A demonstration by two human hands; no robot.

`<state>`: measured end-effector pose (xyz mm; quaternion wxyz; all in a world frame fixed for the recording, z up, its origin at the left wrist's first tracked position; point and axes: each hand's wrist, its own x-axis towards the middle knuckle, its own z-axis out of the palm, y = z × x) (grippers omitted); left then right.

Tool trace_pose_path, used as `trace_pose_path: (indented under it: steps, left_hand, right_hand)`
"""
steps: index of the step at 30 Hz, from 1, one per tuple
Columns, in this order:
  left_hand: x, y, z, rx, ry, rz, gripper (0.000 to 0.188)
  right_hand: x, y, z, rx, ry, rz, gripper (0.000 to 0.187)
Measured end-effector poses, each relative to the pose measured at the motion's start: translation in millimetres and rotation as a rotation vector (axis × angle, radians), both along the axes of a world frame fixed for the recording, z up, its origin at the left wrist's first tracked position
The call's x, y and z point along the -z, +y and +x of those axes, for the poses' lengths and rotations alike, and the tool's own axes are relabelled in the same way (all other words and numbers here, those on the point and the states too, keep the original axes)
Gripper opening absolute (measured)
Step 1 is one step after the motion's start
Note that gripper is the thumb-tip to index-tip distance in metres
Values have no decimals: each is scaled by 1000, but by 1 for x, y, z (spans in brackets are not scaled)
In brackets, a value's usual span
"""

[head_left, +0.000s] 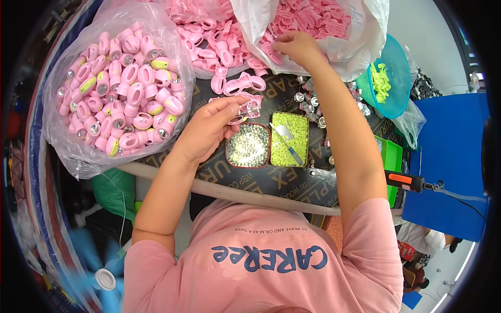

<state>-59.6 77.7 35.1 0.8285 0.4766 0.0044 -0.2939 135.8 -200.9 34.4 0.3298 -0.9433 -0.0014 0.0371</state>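
Observation:
My left hand pinches a pink flashlight shell half with clear and shiny parts seated in it, just above the tins. My right hand reaches to the mouth of a white sack, its fingertips closed on a pink shell piece among many others. Below the left hand sits a tin of small silvery parts. Beside it, a second tin holds tiny yellow-green pieces, with a small screwdriver lying across them.
A clear bag of assembled pink flashlights stands at the left. Loose reflector assemblies lie beneath my right forearm. Further right are a teal bowl with lime pieces, a green tray and an orange-and-black electric screwdriver with a coiled cord.

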Motion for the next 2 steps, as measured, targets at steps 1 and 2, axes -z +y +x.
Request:
trace_pose_path:
  steps: [1, 2]
  left_hand:
    - [3, 4, 0, 16, 10, -34, 34]
    - [8, 10, 1, 41, -3, -41, 37]
  right_hand:
    - [3, 3, 8, 30, 4, -66, 41]
    - [8, 9, 12, 53, 10, -132, 39]
